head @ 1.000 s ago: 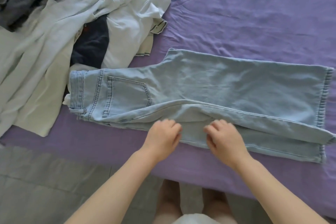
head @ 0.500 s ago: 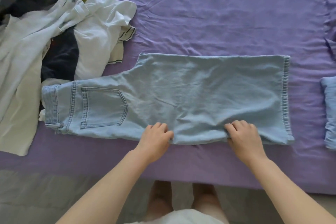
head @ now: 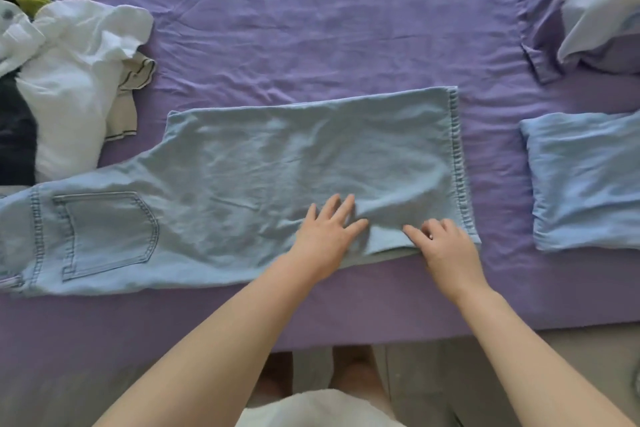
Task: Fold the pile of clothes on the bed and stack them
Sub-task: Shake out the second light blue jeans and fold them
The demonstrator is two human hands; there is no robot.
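Denim jeans (head: 242, 180), pale blue and folded leg over leg, are lying flat across the purple bed (head: 311, 28). The left hand (head: 325, 236) is pressing on them with fingers spread straight; the right hand (head: 446, 250) is resting at the hem corner, fingers loosely curled, pinching nothing visible. Unfolded clothes (head: 69, 80) are lying left, a folded blue garment (head: 585, 180) right.

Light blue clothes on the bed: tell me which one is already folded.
The light blue piece at the right edge. It is a compact rectangle, untouched; the jeans lie spread out.
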